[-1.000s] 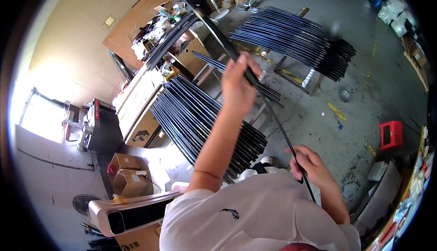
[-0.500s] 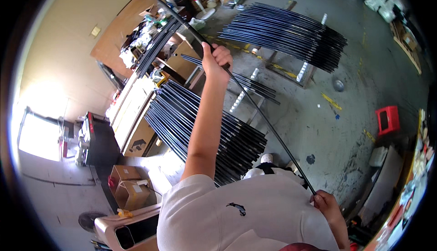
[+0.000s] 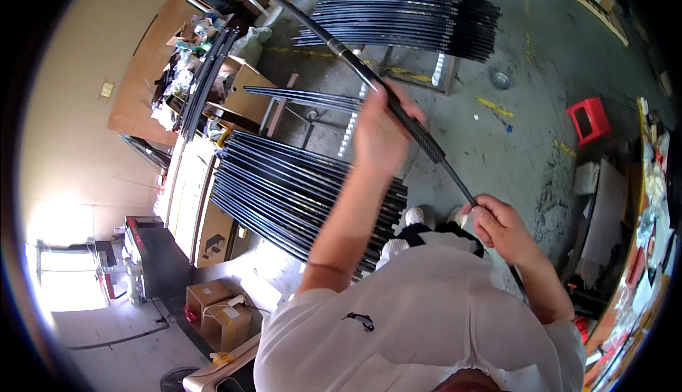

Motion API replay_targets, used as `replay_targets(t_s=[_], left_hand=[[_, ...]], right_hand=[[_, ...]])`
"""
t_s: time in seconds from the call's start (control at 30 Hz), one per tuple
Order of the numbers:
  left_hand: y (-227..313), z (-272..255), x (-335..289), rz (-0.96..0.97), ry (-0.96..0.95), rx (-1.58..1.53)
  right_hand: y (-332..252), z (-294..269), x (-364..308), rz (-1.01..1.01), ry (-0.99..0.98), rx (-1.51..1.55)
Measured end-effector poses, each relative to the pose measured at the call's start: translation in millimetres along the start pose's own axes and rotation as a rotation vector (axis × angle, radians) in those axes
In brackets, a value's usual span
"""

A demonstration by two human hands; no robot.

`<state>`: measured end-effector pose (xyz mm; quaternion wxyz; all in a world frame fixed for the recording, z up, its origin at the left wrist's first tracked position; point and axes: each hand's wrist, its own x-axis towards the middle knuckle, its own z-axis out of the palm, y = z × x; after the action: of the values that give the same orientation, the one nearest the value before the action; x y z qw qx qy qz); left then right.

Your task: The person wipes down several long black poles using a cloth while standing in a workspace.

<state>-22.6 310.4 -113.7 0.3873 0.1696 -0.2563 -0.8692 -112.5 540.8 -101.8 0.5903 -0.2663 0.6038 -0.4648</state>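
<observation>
The left hand point(image 3: 383, 133), blurred, is wrapped around the thick part of a long black rod point(image 3: 425, 141), which slants down to the right hand point(image 3: 497, 227), its fingers clasped on the thinner length. Dark rods point(image 3: 284, 186) lie left of the left hand; a second row point(image 3: 405, 19) lies beyond it.

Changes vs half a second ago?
Right hand has moved up, nearer the left hand; the black rod now shows beyond it. More of the rod's thick part extends below the left hand. The view has swung, shifting the background left. Unchanged: rod at both hands, other rods laid in rows.
</observation>
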Motion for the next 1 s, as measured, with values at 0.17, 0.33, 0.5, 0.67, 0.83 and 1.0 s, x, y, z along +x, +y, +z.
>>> replay_targets(t_s=[0.17,0.33,0.5,0.67,0.83,1.0], left_hand=[[105.6,-60.1,79.4,0.031,-0.045,-0.151],[135.5,-88.4,95.9,0.038,-0.009,-0.308],[114.6,-80.1,83.1,-0.035,-0.149,-0.461],[62.9,-46.3,45.0,-0.092,-0.136,-0.52],[18.4,-24.0,-0.9,-0.071,-0.146,-0.508],[21.2,-33.9,-9.1,-0.051,-0.055,-0.484]], right_hand=[[20.6,-9.6,-37.3,0.059,-0.049,-0.35],[60.3,-14.4,-79.1,0.084,0.194,-0.533],[72.7,10.8,-78.3,0.081,0.028,-0.23],[29.2,37.3,-47.4,0.154,0.042,-0.128],[8.4,47.3,-13.7,0.095,0.062,-0.173],[16.6,50.1,-5.9,0.043,0.081,-0.203]])
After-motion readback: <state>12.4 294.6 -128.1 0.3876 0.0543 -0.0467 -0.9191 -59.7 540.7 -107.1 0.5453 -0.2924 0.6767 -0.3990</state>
